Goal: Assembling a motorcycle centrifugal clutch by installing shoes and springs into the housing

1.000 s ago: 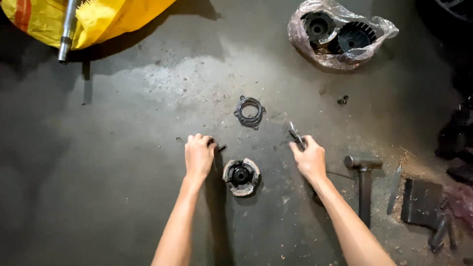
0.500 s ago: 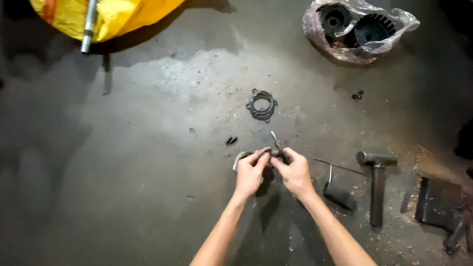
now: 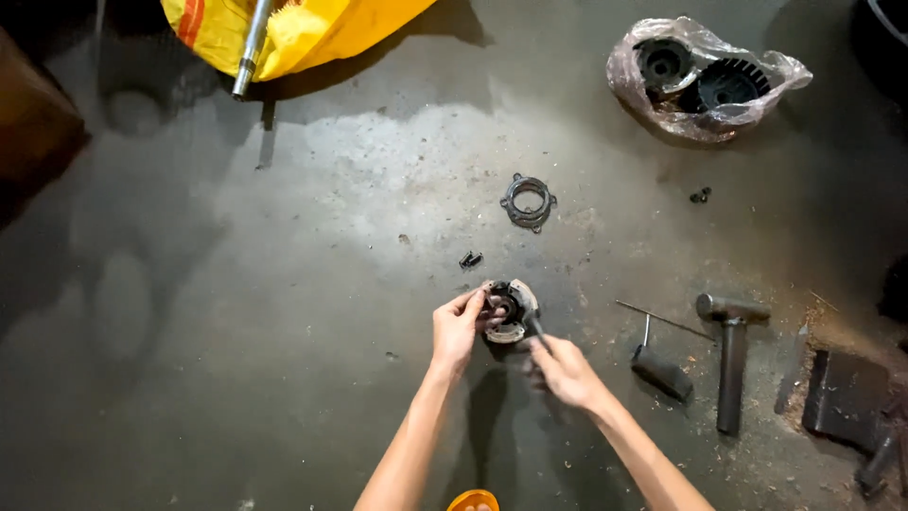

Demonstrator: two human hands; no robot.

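My left hand [image 3: 460,326] grips a round metal housing part [image 3: 509,311] with a dark centre, tilted up just above the concrete floor. My right hand [image 3: 565,371] holds a slim dark tool [image 3: 532,325] whose tip touches the right side of that part. A dark metal ring with lugs [image 3: 528,202] lies on the floor farther ahead. A small dark bolt [image 3: 470,258] lies between the ring and my hands.
A hammer [image 3: 731,352] and a black-handled tool [image 3: 660,369] lie to the right, with dark blocks [image 3: 845,397] beyond. A clear plastic bag of black machine parts [image 3: 702,79] sits at top right. A yellow sack with a metal rod [image 3: 253,43] lies at top left.
My hands came together from apart a second ago, then drew slightly apart. The left hand has lifted the round part. The view shifted as my head moved.
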